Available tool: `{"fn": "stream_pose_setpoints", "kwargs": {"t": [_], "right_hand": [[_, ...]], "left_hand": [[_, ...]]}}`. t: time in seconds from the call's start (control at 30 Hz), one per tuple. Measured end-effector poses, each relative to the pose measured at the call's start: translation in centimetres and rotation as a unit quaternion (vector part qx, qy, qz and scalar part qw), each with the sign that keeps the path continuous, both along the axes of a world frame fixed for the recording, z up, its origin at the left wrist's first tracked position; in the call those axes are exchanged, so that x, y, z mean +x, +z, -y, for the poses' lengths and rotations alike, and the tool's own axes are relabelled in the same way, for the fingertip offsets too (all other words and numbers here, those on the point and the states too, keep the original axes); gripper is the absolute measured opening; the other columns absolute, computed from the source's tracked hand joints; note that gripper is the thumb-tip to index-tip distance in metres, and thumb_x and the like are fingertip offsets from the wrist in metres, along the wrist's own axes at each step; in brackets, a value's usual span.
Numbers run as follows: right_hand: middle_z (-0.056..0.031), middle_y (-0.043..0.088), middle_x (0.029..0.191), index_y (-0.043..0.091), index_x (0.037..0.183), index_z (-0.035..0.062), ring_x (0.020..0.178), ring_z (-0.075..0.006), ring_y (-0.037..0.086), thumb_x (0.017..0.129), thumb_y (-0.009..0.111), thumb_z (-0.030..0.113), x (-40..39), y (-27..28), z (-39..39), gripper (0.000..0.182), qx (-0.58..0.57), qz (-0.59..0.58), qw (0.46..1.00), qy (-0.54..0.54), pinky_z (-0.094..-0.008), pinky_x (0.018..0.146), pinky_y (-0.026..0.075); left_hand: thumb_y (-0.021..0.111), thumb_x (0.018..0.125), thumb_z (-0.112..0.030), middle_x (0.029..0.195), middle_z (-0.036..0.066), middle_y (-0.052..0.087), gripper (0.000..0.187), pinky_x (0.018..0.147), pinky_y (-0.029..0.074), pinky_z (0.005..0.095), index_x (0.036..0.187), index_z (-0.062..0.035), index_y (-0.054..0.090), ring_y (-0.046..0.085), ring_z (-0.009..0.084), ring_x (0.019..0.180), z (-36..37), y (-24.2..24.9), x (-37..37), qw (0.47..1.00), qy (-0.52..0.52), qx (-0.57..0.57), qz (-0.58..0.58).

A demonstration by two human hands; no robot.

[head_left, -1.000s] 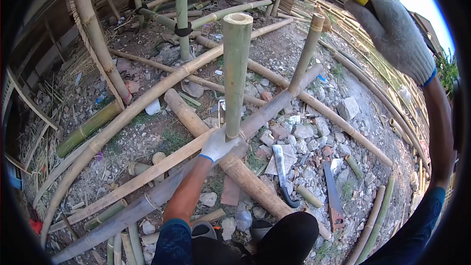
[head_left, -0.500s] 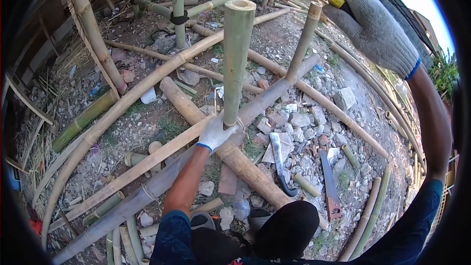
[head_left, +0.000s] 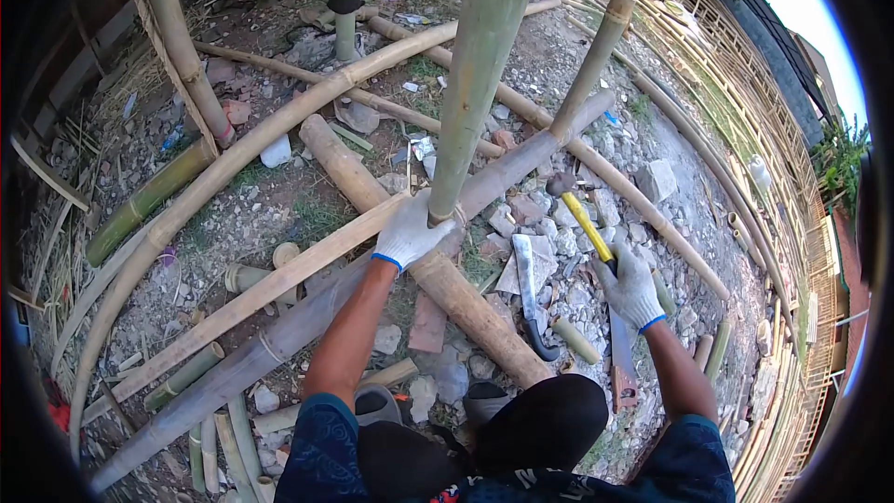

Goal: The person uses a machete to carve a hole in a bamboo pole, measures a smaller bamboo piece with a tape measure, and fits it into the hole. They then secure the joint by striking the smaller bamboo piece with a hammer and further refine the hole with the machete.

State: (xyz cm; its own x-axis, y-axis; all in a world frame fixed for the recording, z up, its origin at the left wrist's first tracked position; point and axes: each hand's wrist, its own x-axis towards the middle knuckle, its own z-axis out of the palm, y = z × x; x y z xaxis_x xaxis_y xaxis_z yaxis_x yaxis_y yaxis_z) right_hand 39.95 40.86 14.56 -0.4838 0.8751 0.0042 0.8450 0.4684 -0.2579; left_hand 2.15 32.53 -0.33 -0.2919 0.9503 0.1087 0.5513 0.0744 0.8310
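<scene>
While the post stands upright, both gloved hands are busy at its foot.
Left grip: left hand (head_left: 410,237) clenched around the base of the upright bamboo post (head_left: 470,84), right where it meets the crossed poles on the ground.
Right grip: right hand (head_left: 631,287) closed around the yellow handle of a hammer (head_left: 579,212); the head sits low, near the joint, pointing toward the post's foot.
Post: green, hollow-topped, leaning slightly, base touching the grey bamboo pole (head_left: 307,326) lying diagonally.
Near the hands: a machete (head_left: 529,293) lies on the rubble between them; a handsaw (head_left: 622,359) lies just under the right wrist.
Ground: stones, offcuts, more poles; a second thinner upright (head_left: 591,65) stands behind.
Doing it well (judgement): keep the left fingers clear of the strike line, hold the post plumb, and use short, square taps so the bamboo does not split.
</scene>
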Motion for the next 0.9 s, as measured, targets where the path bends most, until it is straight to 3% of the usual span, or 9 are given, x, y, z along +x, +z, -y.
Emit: {"fn": "stream_pose_setpoints", "kwargs": {"t": [0.13,0.3,0.4,0.47,0.53,0.63,0.7,0.77,0.9], "right_hand": [[-0.0258,0.071,0.086,0.066,0.111,0.0028,0.084,-0.0459,0.071,0.095,0.075,0.032,5.6,-11.3,2.6,0.034,-0.09,0.11,0.989,-0.045,-0.0542,0.077,0.055],[-0.0253,0.07,0.082,0.069,0.108,0.0024,0.08,-0.0436,0.072,0.095,0.075,0.029,4.8,-9.3,3.1,0.03,-0.102,0.037,0.993,-0.039,-0.0521,0.076,0.056],[-0.0209,0.072,0.085,0.067,0.111,0.0031,0.078,-0.0402,0.073,0.097,0.073,0.023,-1.6,4.6,-0.1,0.025,0.018,-0.029,0.999,0.017,-0.0494,0.074,0.056],[0.0021,0.053,0.074,0.064,0.117,0.0048,0.059,-0.0083,0.05,0.104,0.067,0.02,-4.3,13.3,-3.2,0.021,0.166,-0.136,0.972,0.098,-0.0288,0.053,0.043],[0.0032,0.054,0.077,0.065,0.127,0.002,0.063,-0.0053,0.048,0.109,0.06,0.039,-7.7,22.2,-5.8,0.041,0.238,-0.294,0.922,0.083,-0.0258,0.056,0.04],[-0.0102,0.07,0.087,0.065,0.127,-0.0009,0.061,-0.0175,0.062,0.107,0.054,0.059,-11.8,34.1,-8.0,0.064,0.279,-0.374,0.873,0.144,-0.0235,0.06,0.056],[-0.0151,0.074,0.096,0.063,0.13,-0.0012,0.065,-0.0216,0.067,0.107,0.055,0.055,-12.7,35.0,-7.6,0.061,0.281,-0.313,0.893,0.158,-0.0234,0.065,0.06],[-0.0143,0.072,0.105,0.06,0.139,0.0,0.079,-0.0168,0.068,0.11,0.057,0.039,-10.5,32.4,-9.0,0.049,0.31,-0.085,0.939,0.123,-0.0248,0.07,0.059],[-0.0186,0.068,0.127,0.055,0.151,0.0038,0.111,-0.0266,0.067,0.106,0.067,0.032,-9.0,29.7,-10.2,0.055,0.392,0.139,0.85,0.322,-0.0389,0.101,0.056]], "left_hand": [[0.082,0.087,-0.031,0.109,0.025,0.074,0.045,0.089,0.057,0.0537,0.118,-0.003,0.065,0.07,0.0465,0.107,-0.2,-0.7,0.0,1.0,0.002,0.017,-0.015],[0.081,0.089,-0.032,0.108,0.025,0.074,0.043,0.088,0.056,0.0537,0.117,-0.0023,0.065,0.07,0.047,0.106,-0.3,-0.1,0.1,1.0,0.005,0.022,-0.014],[0.079,0.092,-0.031,0.112,0.024,0.074,0.046,0.092,0.056,0.052,0.124,-0.0023,0.063,0.069,0.0457,0.11,-0.3,-0.2,0.4,1.0,-0.009,-0.011,-0.021],[0.077,0.094,-0.032,0.113,0.024,0.074,0.047,0.093,0.055,0.0515,0.127,-0.002,0.063,0.069,0.0453,0.113,-0.2,0.2,0.4,0.999,-0.008,-0.027,-0.028],[0.076,0.095,-0.034,0.112,0.025,0.074,0.046,0.092,0.055,0.0522,0.125,-0.0015,0.064,0.069,0.046,0.112,-0.1,0.6,0.6,0.999,0.001,-0.028,-0.028],[0.077,0.093,-0.033,0.105,0.026,0.073,0.041,0.087,0.055,0.0553,0.115,-0.0011,0.063,0.069,0.0485,0.105,-0.5,-1.0,0.5,0.999,-0.004,0.0,-0.052],[0.076,0.094,-0.033,0.105,0.027,0.073,0.041,0.087,0.055,0.0558,0.115,-0.001,0.062,0.068,0.049,0.105,-0.5,-1.1,0.6,0.999,-0.006,-0.004,-0.04],[0.076,0.094,-0.034,0.105,0.027,0.073,0.041,0.087,0.055,0.0563,0.116,-0.0011,0.062,0.068,0.0493,0.106,-0.5,-1.4,0.6,0.999,-0.005,-0.005,-0.038],[0.075,0.095,-0.036,0.106,0.027,0.073,0.042,0.087,0.055,0.0571,0.116,-0.0016,0.062,0.068,0.0497,0.106,-0.7,-1.4,0.4,0.999,-0.002,-0.012,-0.045]]}}
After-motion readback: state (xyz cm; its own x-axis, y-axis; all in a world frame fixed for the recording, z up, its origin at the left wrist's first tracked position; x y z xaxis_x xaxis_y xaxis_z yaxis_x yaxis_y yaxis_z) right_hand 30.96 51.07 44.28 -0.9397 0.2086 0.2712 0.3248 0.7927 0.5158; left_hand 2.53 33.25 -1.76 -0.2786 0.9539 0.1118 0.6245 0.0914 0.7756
